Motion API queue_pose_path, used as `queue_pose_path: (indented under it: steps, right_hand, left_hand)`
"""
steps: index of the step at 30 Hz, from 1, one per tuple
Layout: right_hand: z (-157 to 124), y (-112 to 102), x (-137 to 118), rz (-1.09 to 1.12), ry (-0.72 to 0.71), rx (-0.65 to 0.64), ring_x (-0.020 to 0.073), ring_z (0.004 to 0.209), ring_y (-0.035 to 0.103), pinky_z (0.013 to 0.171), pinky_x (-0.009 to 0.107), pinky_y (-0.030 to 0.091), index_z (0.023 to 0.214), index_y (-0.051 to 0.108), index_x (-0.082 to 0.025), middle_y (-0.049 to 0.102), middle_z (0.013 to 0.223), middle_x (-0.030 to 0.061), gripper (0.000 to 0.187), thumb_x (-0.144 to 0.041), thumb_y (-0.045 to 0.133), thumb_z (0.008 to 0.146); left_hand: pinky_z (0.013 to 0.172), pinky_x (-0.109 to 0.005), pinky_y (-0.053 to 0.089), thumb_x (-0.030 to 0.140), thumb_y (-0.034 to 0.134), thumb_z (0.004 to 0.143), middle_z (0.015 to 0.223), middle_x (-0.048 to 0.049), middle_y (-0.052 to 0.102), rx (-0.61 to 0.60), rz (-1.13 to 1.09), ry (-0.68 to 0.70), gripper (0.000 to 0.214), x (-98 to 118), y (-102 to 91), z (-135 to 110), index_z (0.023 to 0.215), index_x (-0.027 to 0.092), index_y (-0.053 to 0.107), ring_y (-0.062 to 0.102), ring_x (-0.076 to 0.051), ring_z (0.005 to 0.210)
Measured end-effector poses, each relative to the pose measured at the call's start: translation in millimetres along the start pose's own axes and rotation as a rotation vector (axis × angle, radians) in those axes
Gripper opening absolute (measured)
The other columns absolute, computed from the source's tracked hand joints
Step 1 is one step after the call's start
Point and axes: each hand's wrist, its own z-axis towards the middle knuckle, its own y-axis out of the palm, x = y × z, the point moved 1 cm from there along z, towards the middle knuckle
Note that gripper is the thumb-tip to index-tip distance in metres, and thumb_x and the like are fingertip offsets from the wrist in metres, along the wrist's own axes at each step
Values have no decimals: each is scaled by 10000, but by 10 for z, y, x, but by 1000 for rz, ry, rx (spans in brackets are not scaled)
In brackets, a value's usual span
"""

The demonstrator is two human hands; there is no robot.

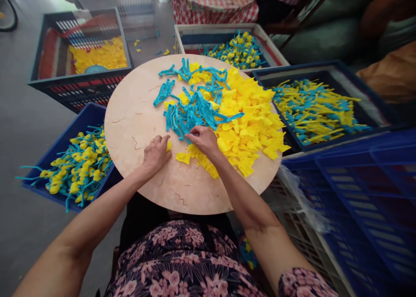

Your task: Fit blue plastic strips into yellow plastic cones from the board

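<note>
A round pale wooden board lies in front of me, holding a heap of yellow cut pieces and a tangle of teal plastic strips. My left hand rests on the bare board with curled fingers, and a small yellow piece pokes out from under the fingertips. My right hand sits at the heap's near edge, its fingertips against the teal strips. Whether those fingers grip a strip is hidden.
Blue crates of yellow-and-teal assembled sprays stand at left and right, with a white-framed crate behind the board. A dark crate holds yellow pieces. A blue crate stands at lower right. A seated person's arm shows at upper right.
</note>
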Motion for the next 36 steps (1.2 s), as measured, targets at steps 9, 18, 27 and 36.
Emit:
queue_pose_path:
  steps: [9, 18, 27, 36]
  right_hand:
    - [-625, -147, 97, 640, -236, 18, 101, 561, 507, 531, 227, 397, 891, 552, -221, 544, 673, -39, 307, -513, 621, 826]
    - [-1128, 273, 341, -12, -660, -117, 195, 893, 624, 790, 316, 508, 984, 629, -190, 652, 920, 81, 246, -125, 400, 924]
    - [-1303, 469, 296, -208, -551, -14, 247, 926, 590, 827, 376, 480, 1096, 618, -149, 643, 989, 127, 246, -198, 433, 940]
    - [-1415, 554, 278, -284, -346, 97, 284, 903, 575, 805, 408, 472, 958, 641, -167, 634, 929, 144, 241, -318, 453, 956]
  left_hand:
    - [738, -306, 534, 222, 583, 748, 981, -79, 638, 22, -1194, -237, 340, -121, -46, -116, 1072, 159, 665, 622, -171, 810]
    - [606, -219, 537, 200, 552, 787, 893, -71, 727, -212, -2169, -445, 249, -143, 115, -516, 1013, 154, 645, 682, -136, 711]
    - [884, -384, 551, 257, 526, 836, 814, -45, 704, -174, -2235, -454, 266, -75, 277, -631, 1054, 148, 632, 711, -196, 836]
    - [950, -406, 523, 264, 533, 843, 896, -39, 698, -77, -2235, -438, 196, -14, 324, -719, 1006, 189, 613, 700, -190, 880]
